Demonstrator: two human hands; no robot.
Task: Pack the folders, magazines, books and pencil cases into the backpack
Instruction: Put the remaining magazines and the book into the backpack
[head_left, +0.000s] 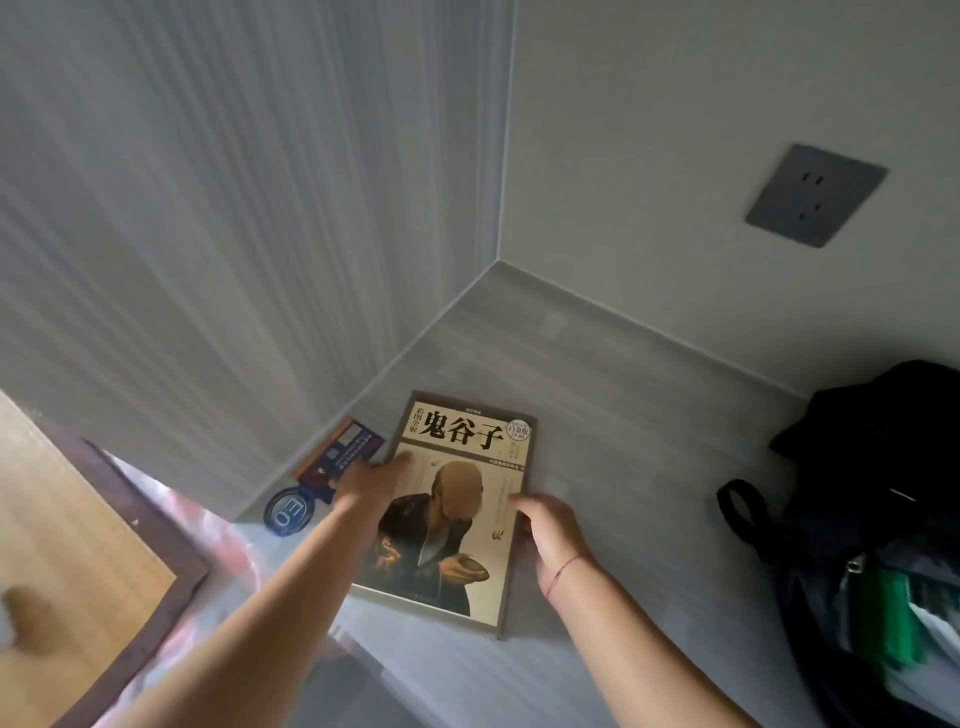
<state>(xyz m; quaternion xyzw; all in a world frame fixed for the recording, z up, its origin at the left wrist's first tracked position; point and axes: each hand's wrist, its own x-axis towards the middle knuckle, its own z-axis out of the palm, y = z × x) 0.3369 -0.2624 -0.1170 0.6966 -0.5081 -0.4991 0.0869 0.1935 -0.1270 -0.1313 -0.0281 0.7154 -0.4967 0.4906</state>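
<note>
While the book (457, 504) lies flat near the tabletop's (623, 415) far left corner, with the left hand (371, 486) flat-fingered on its left edge and the right hand (550, 525) curled round its right edge, the pick-up seems under way, and it next needs lifting across to the backpack (872, 467) at the right edge.

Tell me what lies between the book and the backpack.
In the head view, bare desktop, save the right hand at the book's edge.
</note>
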